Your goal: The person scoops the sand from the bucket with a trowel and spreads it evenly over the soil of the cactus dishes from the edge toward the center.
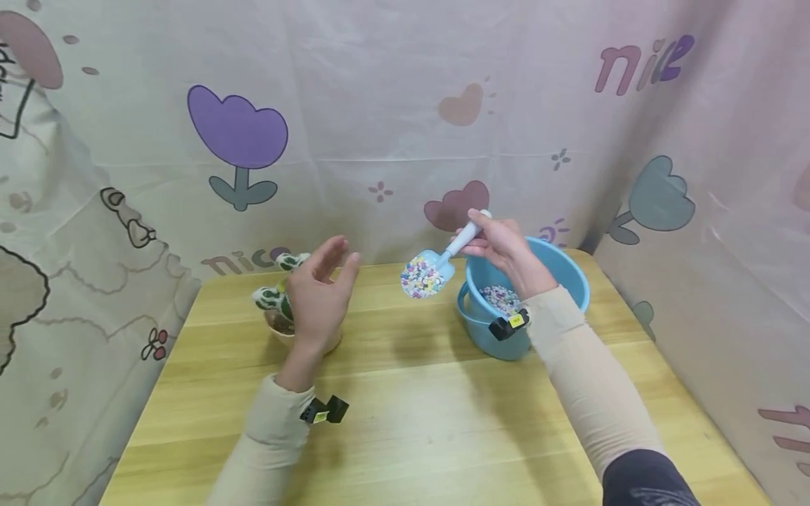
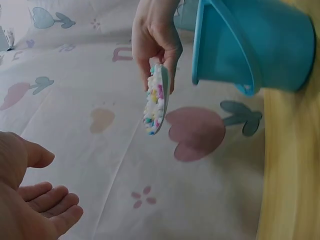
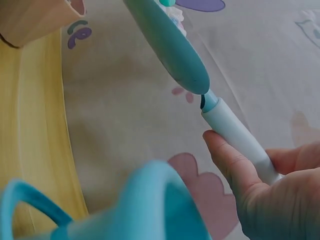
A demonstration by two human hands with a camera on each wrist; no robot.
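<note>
My right hand (image 1: pixel 503 249) grips the white handle of a small blue toy shovel (image 1: pixel 466 236), held in the air just left of the bucket's rim. Small multicoloured pebbles (image 1: pixel 420 277) are heaped on its blade. The light blue bucket (image 1: pixel 500 344) stands under my right wrist, with more pebbles (image 1: pixel 500 299) inside. My left hand (image 1: pixel 319 302) holds nothing; its fingers are loosely bent and the thumb stands apart. Behind it a pot (image 1: pixel 278 336) with a green-and-white cactus-like plant (image 1: pixel 273 299) is partly hidden. In the right wrist view, the shovel's underside (image 3: pixel 175 50) shows.
Everything stands on a light wooden table (image 1: pixel 392 422). A printed cloth (image 1: pixel 354 105) hangs behind the table and along both sides. The bucket's handle (image 1: pixel 465 309) hangs down on its left side.
</note>
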